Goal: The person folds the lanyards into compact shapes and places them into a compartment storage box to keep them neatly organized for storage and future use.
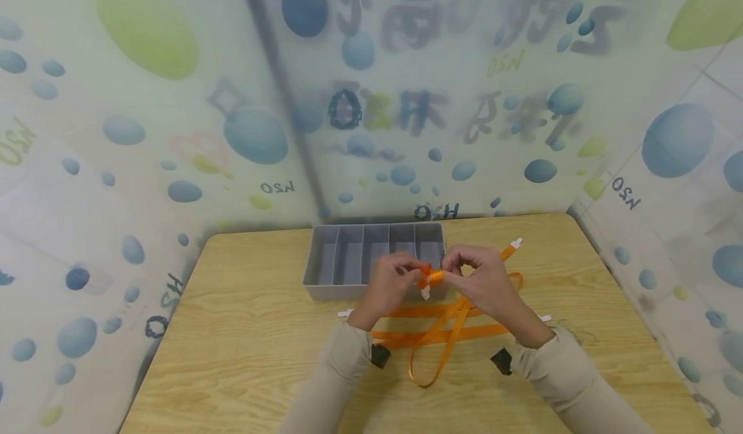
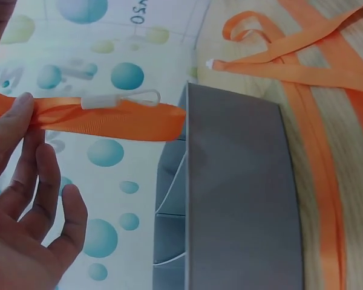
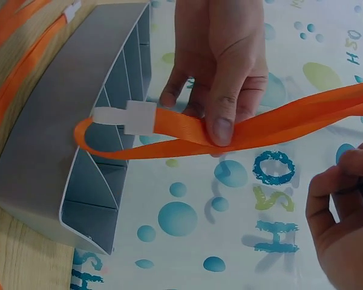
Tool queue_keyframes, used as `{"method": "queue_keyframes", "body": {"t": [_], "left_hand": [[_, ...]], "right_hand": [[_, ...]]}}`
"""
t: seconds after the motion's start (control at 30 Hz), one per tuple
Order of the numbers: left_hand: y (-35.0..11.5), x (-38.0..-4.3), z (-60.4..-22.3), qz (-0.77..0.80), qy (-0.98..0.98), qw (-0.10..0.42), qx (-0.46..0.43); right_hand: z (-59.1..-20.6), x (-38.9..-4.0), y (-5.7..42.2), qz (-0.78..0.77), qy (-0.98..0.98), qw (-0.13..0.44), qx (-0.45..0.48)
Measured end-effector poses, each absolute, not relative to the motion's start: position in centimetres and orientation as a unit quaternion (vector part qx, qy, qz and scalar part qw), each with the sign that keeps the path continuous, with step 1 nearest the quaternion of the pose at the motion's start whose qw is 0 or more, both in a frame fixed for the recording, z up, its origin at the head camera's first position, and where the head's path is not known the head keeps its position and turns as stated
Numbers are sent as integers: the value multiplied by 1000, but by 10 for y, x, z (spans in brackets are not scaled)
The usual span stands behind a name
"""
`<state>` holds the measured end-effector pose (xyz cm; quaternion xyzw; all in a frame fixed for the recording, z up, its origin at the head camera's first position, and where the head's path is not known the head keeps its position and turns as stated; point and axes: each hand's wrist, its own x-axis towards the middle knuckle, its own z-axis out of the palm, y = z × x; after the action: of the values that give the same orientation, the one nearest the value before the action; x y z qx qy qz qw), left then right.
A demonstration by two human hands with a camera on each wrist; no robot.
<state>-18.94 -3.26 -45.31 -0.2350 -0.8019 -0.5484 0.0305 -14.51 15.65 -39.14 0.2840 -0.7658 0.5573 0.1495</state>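
Observation:
A folded orange lanyard (image 1: 434,276) with a white plastic clip (image 3: 140,118) is stretched between both hands, held above the front of the grey divided tray (image 1: 342,293). My left hand (image 1: 390,287) pinches it between thumb and fingers near the clip end. In the left wrist view that hand (image 2: 42,199) has its other fingers loosely bent. My right hand (image 1: 484,284) pinches the other end of the folded band in the head view. Only part of the right hand (image 3: 348,211) shows in the right wrist view, where its grip point lies outside the frame.
More orange lanyards (image 1: 476,332) with white ends lie crossed on the wooden table (image 1: 244,356), under and around the forearms. One loop (image 1: 426,381) reaches toward the near edge. Behind the table hangs a whitish sheet (image 1: 371,131) with blue and green dots.

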Motion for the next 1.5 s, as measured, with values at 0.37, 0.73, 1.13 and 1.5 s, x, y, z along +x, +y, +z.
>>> {"method": "queue_keyframes", "body": {"t": [0.37,0.73,1.13,1.5], "left_hand": [[-40,-197,-441,-567,-794,52,-213],[-48,-199,-425,-613,-770,52,-168],[-51,-196,-408,-654,-738,49,-157],[-51,-192,-396,-664,-730,41,-155]], "right_hand": [[-403,-142,157,587,-741,73,317],[-420,-141,158,576,-754,25,314],[-431,-143,155,548,-785,55,284],[-434,-142,151,539,-813,51,214]]}}
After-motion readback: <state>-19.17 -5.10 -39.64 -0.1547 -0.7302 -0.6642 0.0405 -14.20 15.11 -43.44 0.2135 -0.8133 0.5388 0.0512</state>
